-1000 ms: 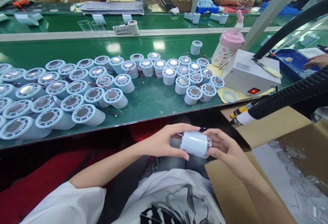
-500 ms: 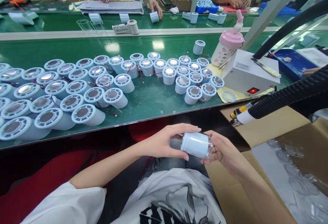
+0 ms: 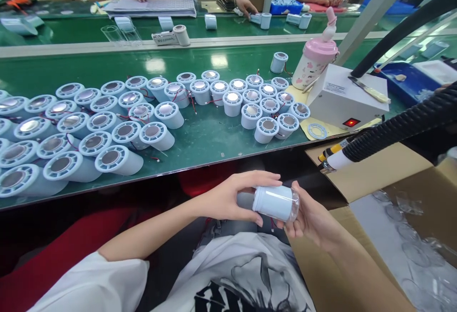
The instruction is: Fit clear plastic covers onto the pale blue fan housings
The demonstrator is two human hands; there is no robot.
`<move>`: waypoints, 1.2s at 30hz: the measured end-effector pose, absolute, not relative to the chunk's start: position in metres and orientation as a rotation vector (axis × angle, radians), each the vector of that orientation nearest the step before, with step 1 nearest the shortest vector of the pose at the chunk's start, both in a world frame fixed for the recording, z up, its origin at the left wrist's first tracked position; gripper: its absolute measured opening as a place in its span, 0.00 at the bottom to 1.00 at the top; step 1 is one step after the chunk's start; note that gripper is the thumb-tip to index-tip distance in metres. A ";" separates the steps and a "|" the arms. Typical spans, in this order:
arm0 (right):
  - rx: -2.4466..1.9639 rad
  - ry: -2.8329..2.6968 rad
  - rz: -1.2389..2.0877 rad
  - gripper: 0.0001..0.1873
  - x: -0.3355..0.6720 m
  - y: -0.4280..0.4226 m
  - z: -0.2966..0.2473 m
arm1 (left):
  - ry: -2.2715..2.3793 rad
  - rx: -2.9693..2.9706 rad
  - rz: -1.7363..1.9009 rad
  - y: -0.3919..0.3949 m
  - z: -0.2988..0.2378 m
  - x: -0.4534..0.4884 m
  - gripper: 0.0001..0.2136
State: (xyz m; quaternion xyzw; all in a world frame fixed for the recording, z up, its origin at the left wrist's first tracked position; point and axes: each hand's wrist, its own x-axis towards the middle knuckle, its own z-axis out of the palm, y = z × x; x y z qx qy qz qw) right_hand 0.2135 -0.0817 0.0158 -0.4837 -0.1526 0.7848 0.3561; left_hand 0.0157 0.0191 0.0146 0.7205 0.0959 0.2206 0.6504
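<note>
Over my lap I hold a light blue cylinder lying on its side, with a clear plastic sleeve around it that shows past its right end. My left hand grips the left end, thumb below and fingers above, by a grey round part. At the clear end, my right hand cups the sleeve from the right and below, its fingers bent underneath. A thin wire with a small plug hangs below the cylinder.
Many light blue cylinders with red wires stand on the green bench. A white box with a lit red switch, a pink-lidded cup and a black hose are right. Below, a cardboard box holds clear sleeves. Co-workers sit opposite.
My right hand has shifted slightly right and turned around the clear end, its fingers now lower. Across the bench, a co-worker's hand has released a blue piece and moved right to another.
</note>
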 end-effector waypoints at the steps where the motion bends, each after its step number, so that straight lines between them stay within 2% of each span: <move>1: -1.260 -0.379 2.036 0.32 0.214 -0.081 0.016 | 0.226 1.635 0.503 0.018 0.015 0.016 0.32; 5: -1.302 -0.408 2.071 0.35 0.214 -0.082 0.015 | 0.302 1.614 0.470 0.015 0.019 0.019 0.29; 7: -1.311 -0.575 1.975 0.37 0.216 -0.085 0.012 | 0.377 1.603 0.425 0.013 0.022 0.020 0.29; 13: -1.303 -1.557 0.935 0.36 0.229 -0.100 0.006 | 0.474 1.417 0.302 0.010 0.026 0.020 0.30; 15: -1.285 -1.722 0.812 0.33 0.231 -0.102 0.008 | 0.458 1.362 0.269 0.011 0.026 0.019 0.29; 20: -1.252 -1.192 1.349 0.26 0.227 -0.099 0.015 | 0.343 1.453 0.327 0.013 0.029 0.019 0.34; 23: -1.229 -0.984 1.523 0.27 0.225 -0.098 0.016 | 0.308 1.437 0.315 0.014 0.029 0.018 0.32; 30: -1.380 -0.949 1.568 0.31 0.219 -0.107 0.005 | 0.305 1.210 0.161 0.008 0.009 0.021 0.37; 33: -1.289 -0.898 1.594 0.35 0.214 -0.110 -0.004 | 0.419 1.123 0.100 0.003 0.001 0.029 0.31; 36: -1.453 -0.911 1.325 0.29 0.244 -0.108 -0.021 | 0.522 1.298 0.045 0.027 0.013 0.031 0.24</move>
